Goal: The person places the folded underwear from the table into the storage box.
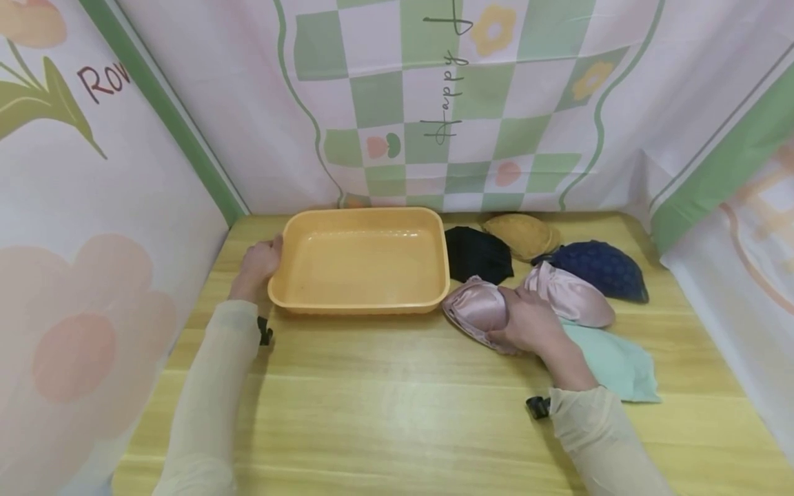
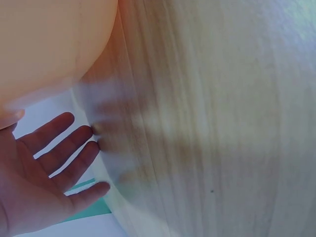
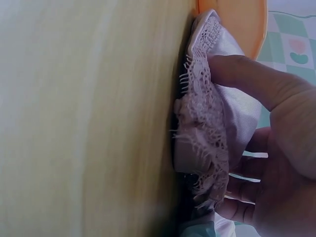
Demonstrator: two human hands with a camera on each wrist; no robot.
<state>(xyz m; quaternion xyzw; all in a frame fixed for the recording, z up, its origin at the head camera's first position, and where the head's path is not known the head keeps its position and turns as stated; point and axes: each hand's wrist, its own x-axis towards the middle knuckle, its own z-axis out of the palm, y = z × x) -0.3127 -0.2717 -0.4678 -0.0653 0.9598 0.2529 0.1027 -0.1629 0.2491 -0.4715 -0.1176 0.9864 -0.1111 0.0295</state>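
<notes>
My right hand [image 1: 530, 320] grips a pink satin bra [image 1: 476, 308] by its cup, just right of the yellow tub. In the right wrist view, the thumb lies over the lace edge [image 3: 200, 108], with the other fingers behind the cup. Beyond that hand lies another pink satin cup [image 1: 573, 296]; the hand hides whether the two are joined. At the left end of the yellow tub [image 1: 358, 308] is my left hand [image 1: 257, 265]. Its fingers are extended and spread below the rim in the left wrist view, the thumb tip right at the tub.
Behind the pink cups lie a black folded garment [image 1: 477, 255], a mustard one [image 1: 521, 234] and a navy one [image 1: 598, 269]. A mint green piece [image 1: 611, 362] lies nearer, by the right wrist. Printed cloth [image 1: 366, 62] hangs along the back and sides of the wooden table [image 1: 397, 406].
</notes>
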